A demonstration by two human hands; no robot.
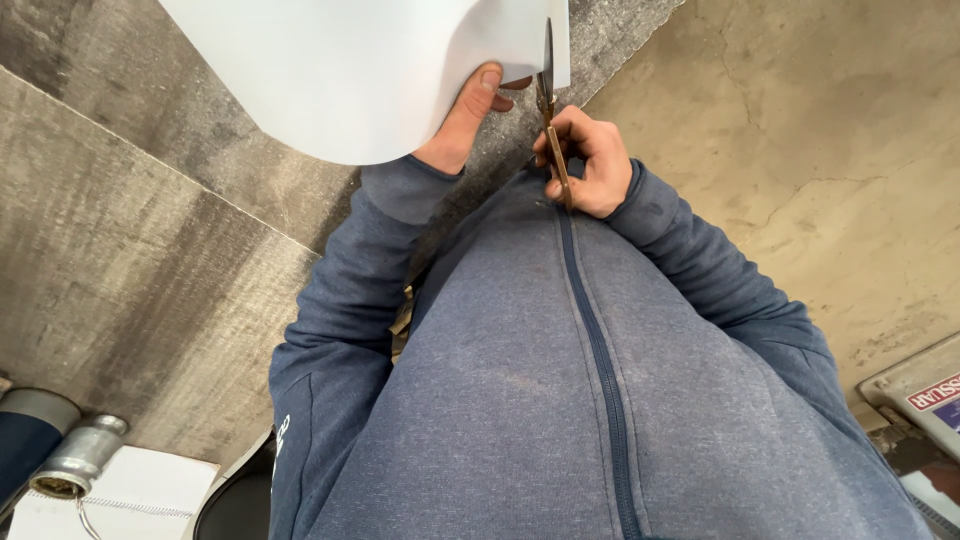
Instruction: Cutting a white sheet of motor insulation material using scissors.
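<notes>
At the lower right edge a flat grey package [915, 385] lies on the floor [800, 120], angled, with a small red-and-white label [935, 392] on its near corner. Below it lies more printed material, partly cut off by the frame.

At the lower left a metal pipe fitting [78, 457] rests beside a dark blue and grey cylinder [30, 425]. A spiral-bound white pad [150, 490] lies just beside the fitting.

The person stands over a grey mat [130, 230] and wears a blue zipped hoodie [560, 400].

The white sheet [350, 70] is held up in front of the chest, at the top centre. Its lower edge curves downward.

The left hand [465, 115] pinches the sheet at its lower right, thumb on top. This grip is clenched on the sheet.

The right hand [590, 160] grasps the handles of the scissors [550, 110]. This grip is clenched on the scissors.

The long axis of the scissors runs nearly vertical in the view. The handles sit near the chest. The blade tip points away from the person, into the sheet near its right edge. A narrow strip of the sheet lies to the right of the blade.
</notes>
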